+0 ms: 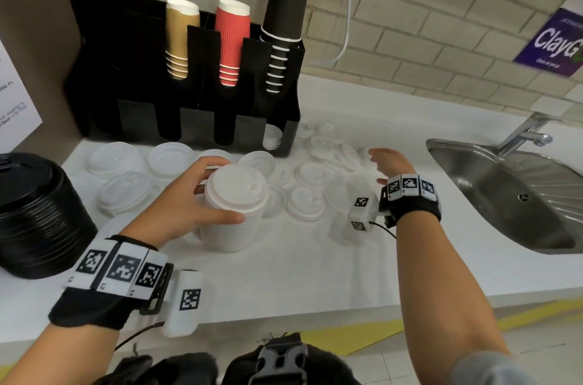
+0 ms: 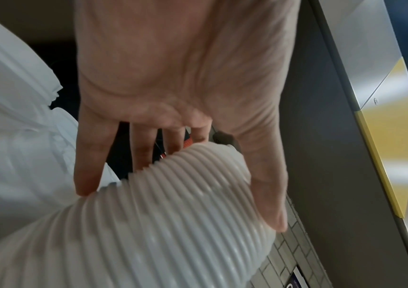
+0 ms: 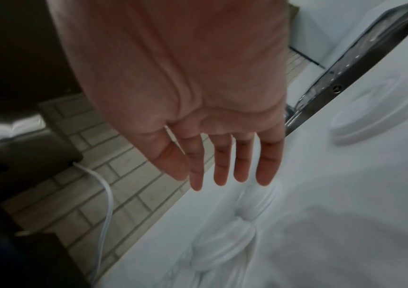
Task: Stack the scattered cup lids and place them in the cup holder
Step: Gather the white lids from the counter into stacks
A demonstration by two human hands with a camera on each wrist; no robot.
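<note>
Left hand point(image 1: 189, 195) clamped round white lid stack point(image 1: 235, 205), thumb front, fingers behind, right hand point(image 1: 389, 162) fingers straight, slightly apart, above scattered lids point(image 1: 307, 192)

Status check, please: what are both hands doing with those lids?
Left hand grips lid stack. Right hand open above loose lids. Cup holder unblocked.

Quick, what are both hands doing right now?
Left hand: holding the tall stack of white plastic cup lids, fingers curled round it.
Right hand: open and holding nothing, fingers straight above the scattered clear plastic lids.
</note>
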